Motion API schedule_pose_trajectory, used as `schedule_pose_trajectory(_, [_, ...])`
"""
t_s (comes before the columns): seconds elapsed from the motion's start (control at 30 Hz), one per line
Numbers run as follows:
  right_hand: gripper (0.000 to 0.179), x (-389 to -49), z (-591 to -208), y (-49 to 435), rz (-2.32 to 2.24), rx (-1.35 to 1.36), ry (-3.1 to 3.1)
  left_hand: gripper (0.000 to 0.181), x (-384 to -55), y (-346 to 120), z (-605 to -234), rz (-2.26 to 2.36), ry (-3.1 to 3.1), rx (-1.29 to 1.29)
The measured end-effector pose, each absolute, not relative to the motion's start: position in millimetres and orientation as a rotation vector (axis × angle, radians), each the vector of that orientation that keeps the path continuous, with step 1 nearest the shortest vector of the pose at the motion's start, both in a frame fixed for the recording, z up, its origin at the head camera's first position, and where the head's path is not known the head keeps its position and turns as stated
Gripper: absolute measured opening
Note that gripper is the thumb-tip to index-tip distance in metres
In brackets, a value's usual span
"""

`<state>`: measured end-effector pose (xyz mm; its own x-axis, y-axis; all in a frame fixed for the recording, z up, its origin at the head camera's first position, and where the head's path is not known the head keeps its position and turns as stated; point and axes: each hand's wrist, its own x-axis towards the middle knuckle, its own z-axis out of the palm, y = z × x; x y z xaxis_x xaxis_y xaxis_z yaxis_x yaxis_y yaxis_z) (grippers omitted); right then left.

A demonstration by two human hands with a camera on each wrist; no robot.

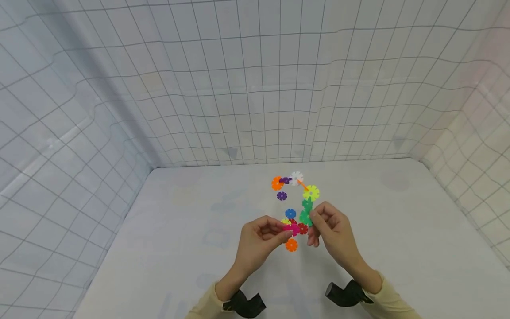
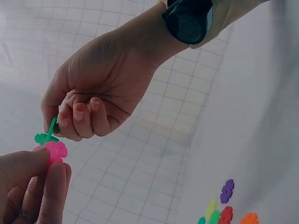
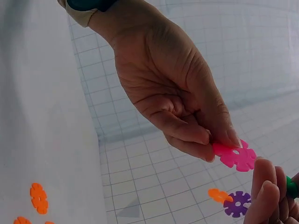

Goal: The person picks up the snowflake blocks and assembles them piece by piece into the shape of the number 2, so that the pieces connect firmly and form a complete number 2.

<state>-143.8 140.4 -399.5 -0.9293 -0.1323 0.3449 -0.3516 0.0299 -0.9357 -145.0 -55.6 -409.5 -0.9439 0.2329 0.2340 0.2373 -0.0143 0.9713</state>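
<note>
My left hand (image 1: 255,248) pinches a pink notched flower-shaped plastic disc (image 1: 294,229) between thumb and fingers. Opposite it, my right hand (image 1: 334,232) holds a green disc (image 1: 305,217) by its edge. From that green disc a curved chain runs away from me, through a smaller green disc (image 1: 307,204), a yellow one (image 1: 312,192), an orange one seen edge-on, a white one (image 1: 296,178), a purple one and an orange one (image 1: 276,183). In the left wrist view the pink disc (image 2: 57,152) is close against the green discs (image 2: 43,138); whether they interlock I cannot tell.
Loose discs lie on the white table (image 1: 171,248) beneath the hands: purple (image 1: 282,196), blue (image 1: 290,213), red (image 1: 303,228), orange (image 1: 291,245) and a partly hidden yellow one. White grid-patterned walls (image 1: 279,88) enclose the back and sides.
</note>
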Motion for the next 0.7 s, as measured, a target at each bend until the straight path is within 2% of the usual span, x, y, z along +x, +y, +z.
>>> schedule_pose_trajectory(0.33, [0.011, -144.2, -407.2, 137.2, 1.992, 0.599, -2.118, 0.008, -134.4, -48.9, -395.3, -1.973, -2.049, -0.649])
schedule_pose_trajectory(0.53, [0.011, -144.0, -407.5, 134.0, 1.928, 0.618, -2.151, 0.012, -135.2, -45.6, -397.0, -1.742, -1.948, -0.751])
schedule_pose_trajectory(0.7, [0.013, -137.8, -392.6, 127.6, 1.892, 0.656, -2.184, 0.016, -136.2, -45.8, -401.2, -1.581, -1.923, -0.805])
